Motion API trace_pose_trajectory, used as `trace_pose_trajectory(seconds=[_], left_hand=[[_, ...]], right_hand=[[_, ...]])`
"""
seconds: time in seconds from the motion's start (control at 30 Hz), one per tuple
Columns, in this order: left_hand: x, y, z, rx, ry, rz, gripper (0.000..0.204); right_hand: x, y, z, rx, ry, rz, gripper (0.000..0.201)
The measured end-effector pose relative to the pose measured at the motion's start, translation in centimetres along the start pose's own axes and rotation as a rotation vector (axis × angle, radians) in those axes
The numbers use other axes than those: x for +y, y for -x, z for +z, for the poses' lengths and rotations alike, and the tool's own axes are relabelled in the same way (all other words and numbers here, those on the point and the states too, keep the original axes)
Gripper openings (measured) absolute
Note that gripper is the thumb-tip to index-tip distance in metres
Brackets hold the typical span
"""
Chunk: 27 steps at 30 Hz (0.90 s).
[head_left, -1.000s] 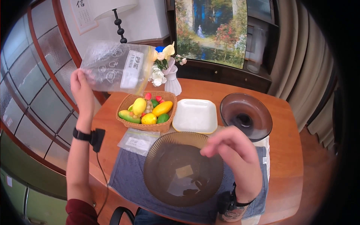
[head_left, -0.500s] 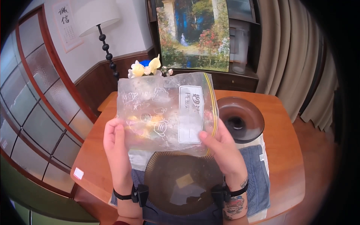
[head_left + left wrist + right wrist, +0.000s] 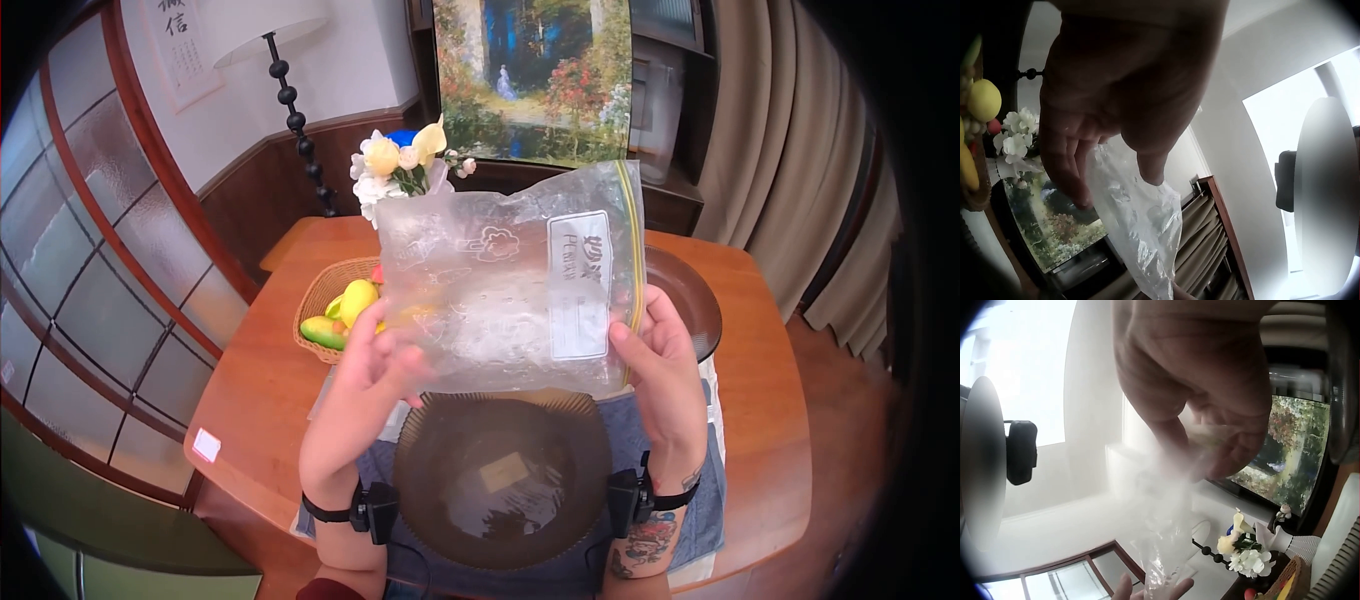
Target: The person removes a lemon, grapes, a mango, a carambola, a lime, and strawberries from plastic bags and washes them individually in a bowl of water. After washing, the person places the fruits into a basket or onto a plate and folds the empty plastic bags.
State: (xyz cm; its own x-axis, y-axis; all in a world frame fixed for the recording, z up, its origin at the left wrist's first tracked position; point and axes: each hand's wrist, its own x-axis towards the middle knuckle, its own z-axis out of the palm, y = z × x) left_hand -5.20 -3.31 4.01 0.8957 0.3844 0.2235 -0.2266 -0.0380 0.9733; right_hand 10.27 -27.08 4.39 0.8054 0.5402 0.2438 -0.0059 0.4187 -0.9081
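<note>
A clear zip bag (image 3: pixel 480 290) with a white printed label and yellow seal strip is held up over a ribbed brown glass bowl (image 3: pixel 505 480). My right hand (image 3: pixel 665 365) pinches its sealed edge, thumb on the front near the label, fingers behind. My left hand (image 3: pixel 360 390) is at the bag's lower left corner, thumb and fingers spread apart with the plastic between them. In the left wrist view the left hand's fingers bend loosely around the crinkled bag (image 3: pixel 1138 219). The right wrist view has the right hand (image 3: pixel 1197 406) gripping the bag's blurred edge.
A fruit basket (image 3: pixel 318 305) stands behind the left hand, with a flower vase farther back (image 3: pixel 400 165). Another dark glass bowl (image 3: pixel 695 290) sits at right, partly hidden by the bag. A blue towel (image 3: pixel 705 530) lies under the ribbed bowl. A white plate is hidden in the head view.
The bag has come from the upper left to the front of me, then moved right and slightly up. My right hand has taken its sealed edge, while the left thumb has come away from the plastic.
</note>
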Motion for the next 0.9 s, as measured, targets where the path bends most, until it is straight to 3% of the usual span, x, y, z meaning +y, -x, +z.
trace_pose_trajectory(seconds=[0.13,0.3,0.43,0.63,0.73,0.8,0.83,0.9], left_hand=[[0.5,0.0,0.1,-0.026,-0.041,-0.008,0.074],[0.2,-0.4,-0.9,0.039,-0.101,0.127,0.078],[0.4,-0.3,-1.2,0.034,-0.117,0.124,0.078],[1.0,-0.1,-1.0,0.030,-0.107,0.043,0.080],[0.4,-0.2,0.1,0.102,-0.182,0.140,0.081],[0.6,-0.1,0.8,0.362,-0.369,0.340,0.082],[0.9,0.0,1.1,0.361,-0.370,0.339,0.082],[1.5,0.1,1.5,0.420,-0.482,0.655,0.081]], right_hand=[[0.0,0.0,0.5,0.019,0.002,-0.031,0.033],[0.2,-0.2,-0.4,-0.013,0.028,-0.008,0.030],[0.0,-0.1,-0.5,0.006,0.004,0.025,0.027],[-0.5,0.1,-0.6,0.085,0.090,-0.091,0.022],[-0.8,0.6,0.6,0.181,0.217,-0.197,0.019],[-0.9,1.0,1.1,0.221,0.391,-0.358,0.016],[-1.0,1.2,1.3,0.222,0.390,-0.356,0.016],[-1.3,1.5,1.8,0.177,0.555,-0.505,0.013]])
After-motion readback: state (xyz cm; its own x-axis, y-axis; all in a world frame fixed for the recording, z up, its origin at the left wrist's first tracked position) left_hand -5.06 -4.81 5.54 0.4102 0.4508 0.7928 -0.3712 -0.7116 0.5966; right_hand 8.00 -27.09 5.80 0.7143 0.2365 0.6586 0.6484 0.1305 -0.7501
